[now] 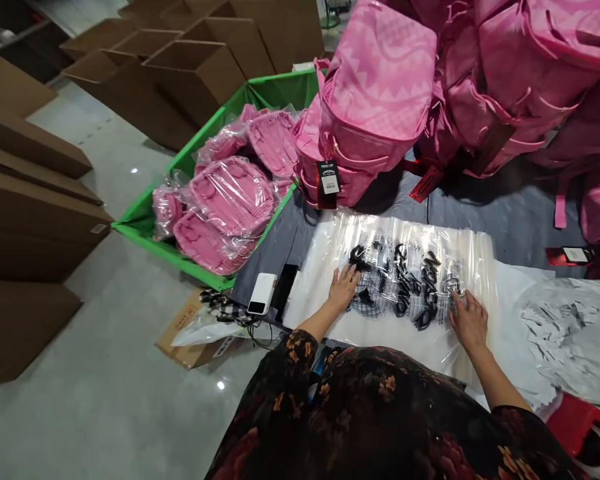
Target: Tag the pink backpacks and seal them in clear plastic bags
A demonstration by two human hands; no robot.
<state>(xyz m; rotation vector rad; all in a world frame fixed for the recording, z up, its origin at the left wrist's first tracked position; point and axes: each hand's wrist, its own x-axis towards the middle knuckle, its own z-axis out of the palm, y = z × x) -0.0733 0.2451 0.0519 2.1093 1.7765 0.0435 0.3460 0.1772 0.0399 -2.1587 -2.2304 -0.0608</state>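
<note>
A stack of clear plastic bags (325, 293) with black printed lettering lies flat on the dark table in front of me. My left hand (344, 288) rests on the left part of the stack, fingers stretched out beside the black print. On the right part lies my right hand (470, 321), its fingers spread over the plastic. Neither hand grips anything. Just beyond the stack stands a pink backpack (380, 80) with a black and white hang tag (329, 179).
More pink backpacks (535, 60) are piled at the back right. A green bin (165, 250) holds several bagged pink items. A white power bank (263, 293) and a dark phone (286, 288) lie left of the stack. Cardboard boxes (195, 73) stand on the floor; crumpled plastic (575, 333) lies right.
</note>
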